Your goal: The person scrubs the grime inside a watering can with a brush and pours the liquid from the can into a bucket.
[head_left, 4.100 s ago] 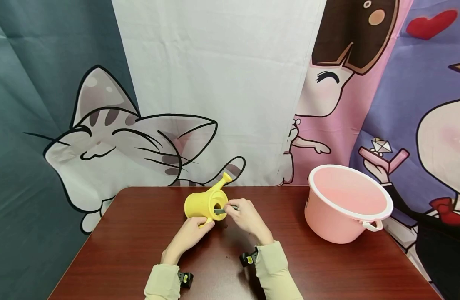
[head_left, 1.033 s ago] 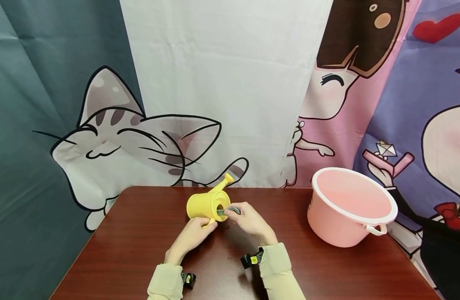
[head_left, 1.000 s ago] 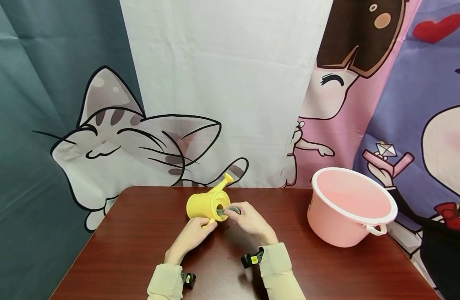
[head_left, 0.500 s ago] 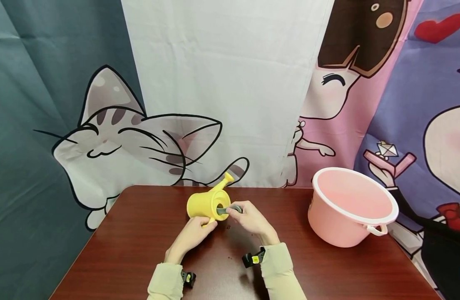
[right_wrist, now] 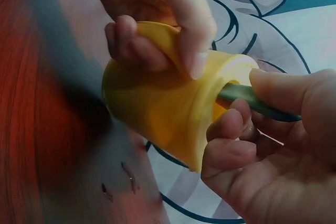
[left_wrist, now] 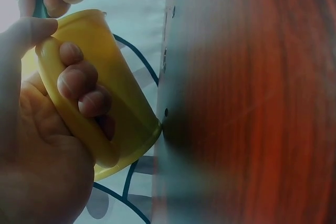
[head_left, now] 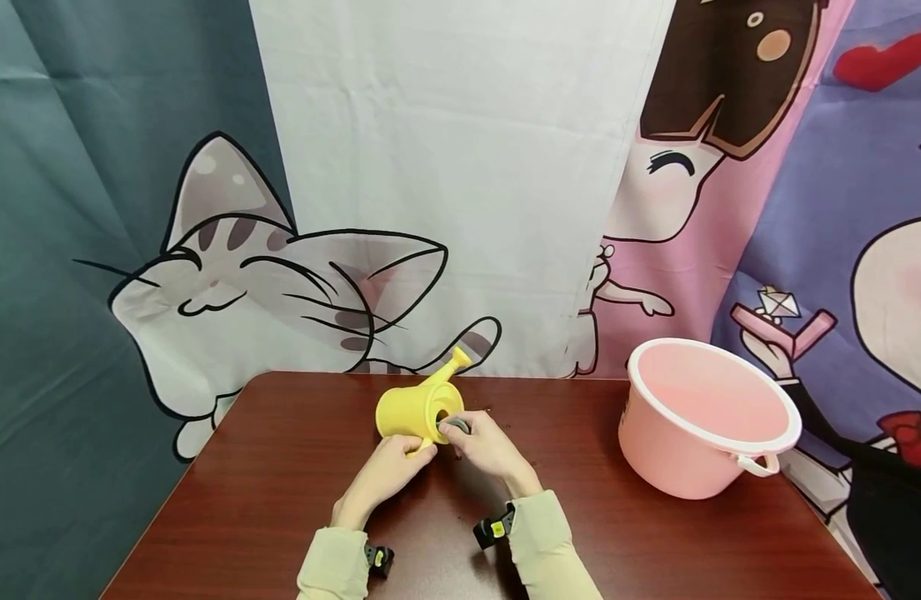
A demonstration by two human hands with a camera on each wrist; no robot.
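Observation:
A yellow watering can (head_left: 409, 411) lies tipped, its spout (head_left: 448, 367) pointing to the back right and its opening facing right. My left hand (head_left: 388, 469) grips the can's handle (left_wrist: 71, 106), with the fingers curled through the loop and the thumb on top. In my right hand (head_left: 488, 450), a slim grey-green handle (right_wrist: 257, 103) is pinched between thumb and fingers. One end of it goes into the can's opening; whatever is on that end is hidden inside. Its outer end (head_left: 458, 425) looks curved. The can's lower rim touches or nearly touches the table in the left wrist view.
A pink bucket (head_left: 673, 454) with a white rim stands at the right of the brown table (head_left: 265, 500). Small dark specks or drops (right_wrist: 128, 177) lie on the table near the can. A printed cartoon curtain (head_left: 460, 167) hangs behind the table's back edge.
My right hand has moved a little left and down, closer to the can's opening, and less of the grey-green handle shows. The left hand keeps its grip on the watering can.

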